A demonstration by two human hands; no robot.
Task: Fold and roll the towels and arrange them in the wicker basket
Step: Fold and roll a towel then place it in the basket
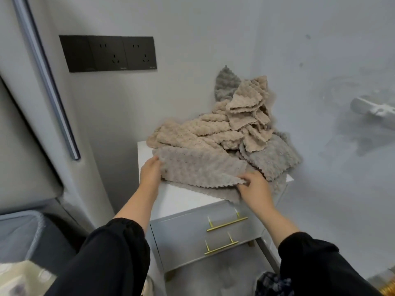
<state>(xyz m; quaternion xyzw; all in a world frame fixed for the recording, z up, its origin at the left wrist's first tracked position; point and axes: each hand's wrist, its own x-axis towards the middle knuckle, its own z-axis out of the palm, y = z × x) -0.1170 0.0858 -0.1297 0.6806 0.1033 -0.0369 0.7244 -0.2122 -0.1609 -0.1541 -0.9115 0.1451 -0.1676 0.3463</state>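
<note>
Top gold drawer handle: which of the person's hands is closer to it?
Right. The right hand pinches the towel by a corner just above the handle; the left hand holds the towel's other end, farther left.

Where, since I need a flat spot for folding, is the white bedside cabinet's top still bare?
Only the front-left strip of the white cabinet top is bare, bordered by the left hand, the right hand, the grey-beige bobbled towel they hold, and the front edge. The heaped beige and grey towels crowd the rest.
</note>
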